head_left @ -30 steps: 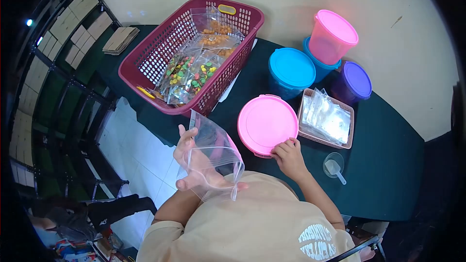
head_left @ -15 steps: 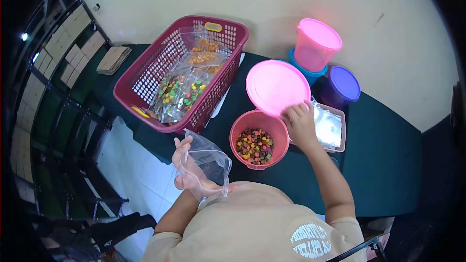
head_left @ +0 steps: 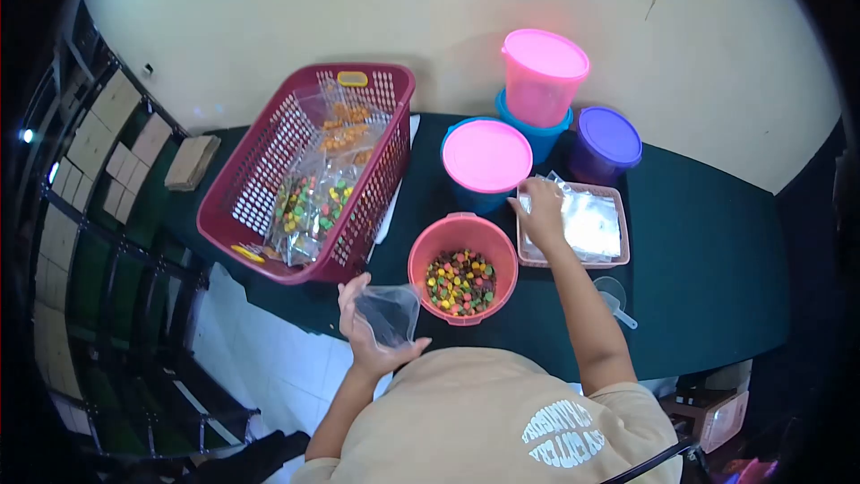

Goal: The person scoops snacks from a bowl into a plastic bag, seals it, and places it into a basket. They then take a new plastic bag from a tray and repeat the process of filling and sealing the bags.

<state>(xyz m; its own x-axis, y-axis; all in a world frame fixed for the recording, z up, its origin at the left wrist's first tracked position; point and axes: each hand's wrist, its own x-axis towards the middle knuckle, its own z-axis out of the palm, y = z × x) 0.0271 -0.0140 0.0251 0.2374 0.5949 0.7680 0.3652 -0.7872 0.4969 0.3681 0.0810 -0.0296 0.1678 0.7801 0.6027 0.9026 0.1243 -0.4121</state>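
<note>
My left hand (head_left: 372,336) holds a clear plastic bag (head_left: 390,314), its mouth spread, to the left of a coral tub (head_left: 463,231). Colourful round candies (head_left: 460,283) lie in the bottom of that open tub. My right hand (head_left: 540,206) is over the left end of a pink tray (head_left: 624,254) that holds silvery clear packets (head_left: 591,222); its fingers are bent, and whether they grip anything is hidden. Just left of it, a pink lid (head_left: 486,156) rests on top of a blue tub (head_left: 484,202).
A maroon basket (head_left: 394,157) with filled bags stands at the left. Behind are a pink lidded container (head_left: 542,81) on a blue one (head_left: 535,139) and a purple container (head_left: 609,142). A clear scoop (head_left: 613,298) lies at the right; brown paper (head_left: 191,163) sits far left.
My right hand has let go of the pink lid, which now rests on the blue tub, and has moved to the tray. The view has shifted, and the scoop shows more fully.
</note>
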